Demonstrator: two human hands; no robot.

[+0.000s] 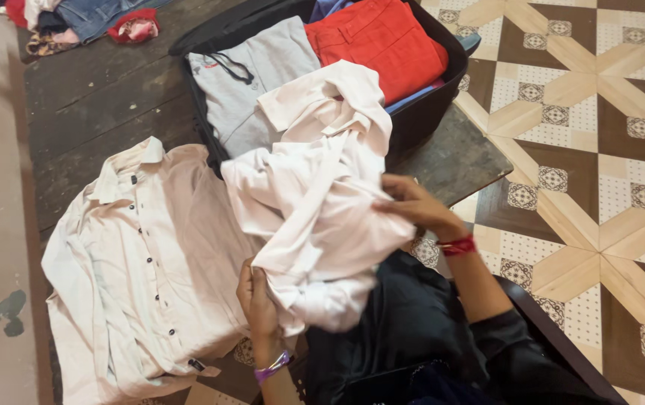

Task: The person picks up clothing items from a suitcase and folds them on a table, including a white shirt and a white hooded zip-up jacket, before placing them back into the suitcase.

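My left hand (256, 298) grips the lower edge of a crumpled white shirt (315, 202) that I hold up over my lap. My right hand (412, 204) pinches the same shirt on its right side. The shirt's top drapes toward an open black suitcase (420, 120) on a dark wooden platform. To the left, a second pale buttoned shirt (142, 262) lies spread flat on the wood, collar at the top. I wear a purple band on the left wrist and a red band on the right.
The suitcase holds a folded grey garment (251, 82) and a red one (382, 41). A heap of mixed clothes (90, 19) lies at the far back left. Patterned brown and cream floor tiles (600, 135) stretch to the right. Dark fabric (412, 330) covers my lap.
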